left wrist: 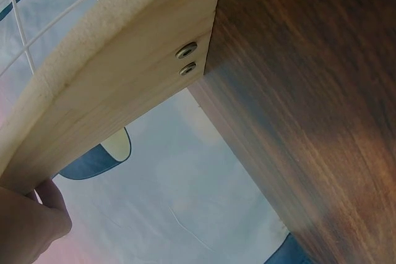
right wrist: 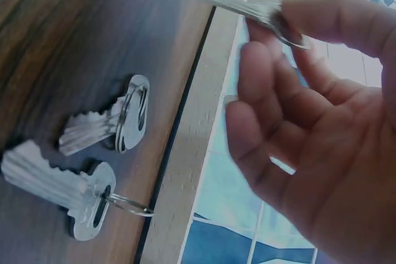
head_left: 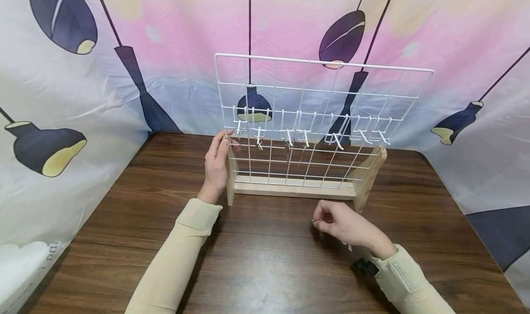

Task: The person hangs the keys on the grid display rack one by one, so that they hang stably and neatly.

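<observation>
A white wire grid rack (head_left: 294, 192) with wooden sides stands upright on the table. My left hand (head_left: 215, 167) holds the top of its left wooden side (left wrist: 133, 69), thumb in front. Just in front of the base, toward the right, my right hand (head_left: 345, 224) pinches a silver key (right wrist: 232, 3) by its ring end, above the table. Below it in the right wrist view lie two more silver keys, a smaller one (right wrist: 93, 129) and a larger one (right wrist: 52, 183), each with a ring. Several white hooks (head_left: 306, 139) line the grid; keys (head_left: 259, 144) hang from some of them.
The dark wood table (head_left: 256, 268) reaches back to a patterned cloth (head_left: 186, 38) that surrounds it. A white object with printed letters (head_left: 29, 268) sits at the left edge. Right of the rack's wooden side (head_left: 370, 180) the tabletop continues.
</observation>
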The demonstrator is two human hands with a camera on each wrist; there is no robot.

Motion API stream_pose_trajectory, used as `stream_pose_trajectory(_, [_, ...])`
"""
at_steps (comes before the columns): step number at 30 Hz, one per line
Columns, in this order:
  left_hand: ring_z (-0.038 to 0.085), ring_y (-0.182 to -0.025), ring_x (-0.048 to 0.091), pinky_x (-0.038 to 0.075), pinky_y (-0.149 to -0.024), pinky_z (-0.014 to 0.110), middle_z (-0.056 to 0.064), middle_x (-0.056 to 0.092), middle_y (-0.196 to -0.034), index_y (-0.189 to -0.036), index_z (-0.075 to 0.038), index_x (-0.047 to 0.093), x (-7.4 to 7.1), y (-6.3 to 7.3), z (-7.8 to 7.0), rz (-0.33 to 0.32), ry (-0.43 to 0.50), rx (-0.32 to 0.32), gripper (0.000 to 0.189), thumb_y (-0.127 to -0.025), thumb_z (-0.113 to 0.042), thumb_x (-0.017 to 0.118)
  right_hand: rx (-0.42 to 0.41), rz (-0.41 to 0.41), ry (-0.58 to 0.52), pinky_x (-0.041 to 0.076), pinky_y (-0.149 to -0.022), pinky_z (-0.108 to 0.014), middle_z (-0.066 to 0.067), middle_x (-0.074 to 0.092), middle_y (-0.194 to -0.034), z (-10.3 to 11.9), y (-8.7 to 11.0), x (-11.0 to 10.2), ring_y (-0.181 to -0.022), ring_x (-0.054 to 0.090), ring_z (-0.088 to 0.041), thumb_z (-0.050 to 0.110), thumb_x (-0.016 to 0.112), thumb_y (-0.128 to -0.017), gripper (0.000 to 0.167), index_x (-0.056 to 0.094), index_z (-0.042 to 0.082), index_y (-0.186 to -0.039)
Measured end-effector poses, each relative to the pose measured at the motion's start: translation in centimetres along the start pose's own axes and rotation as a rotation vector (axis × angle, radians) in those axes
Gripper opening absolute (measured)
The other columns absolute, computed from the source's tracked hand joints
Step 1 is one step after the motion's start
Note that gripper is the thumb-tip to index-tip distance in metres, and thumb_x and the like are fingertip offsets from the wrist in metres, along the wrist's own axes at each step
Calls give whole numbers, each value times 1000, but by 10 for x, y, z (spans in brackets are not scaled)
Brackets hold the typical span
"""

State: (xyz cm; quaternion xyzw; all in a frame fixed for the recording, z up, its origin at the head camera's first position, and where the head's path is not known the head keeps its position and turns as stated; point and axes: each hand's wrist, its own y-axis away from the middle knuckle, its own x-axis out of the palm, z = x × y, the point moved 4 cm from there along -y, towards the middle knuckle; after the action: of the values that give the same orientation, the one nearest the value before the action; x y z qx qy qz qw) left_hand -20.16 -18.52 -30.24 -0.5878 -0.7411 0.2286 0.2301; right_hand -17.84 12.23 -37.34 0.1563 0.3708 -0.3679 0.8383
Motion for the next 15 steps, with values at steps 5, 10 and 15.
stream_pose_trajectory(5, [14, -87, 58, 46, -84, 28, -3, 59, -91, -129, 17, 45, 0, 1, 2, 6, 4, -8, 35, -103, -3, 32, 3, -88, -92, 49, -64, -25, 6, 62, -82, 4, -1, -5, -72, 57, -9, 12, 67, -91, 7, 61, 15, -92])
stream_pose_trajectory(10, [13, -86, 58, 46, -84, 28, -2, 59, -91, -129, 17, 44, -1, 1, 2, 5, 7, -5, 35, -103, -3, 32, -9, -211, -187, 51, -67, -26, 2, 64, -86, 10, -2, -14, -76, 59, -12, 12, 68, -92, 7, 64, 11, -97])
stream_pose_trajectory(15, [13, -86, 58, 47, -83, 28, -3, 59, -90, -129, 17, 44, -1, 1, 3, 4, 7, -4, 35, -103, -3, 32, -58, -392, -263, 50, -65, -24, -3, 66, -91, 16, -1, -26, -75, 60, -13, 9, 70, -89, 7, 66, 8, -95])
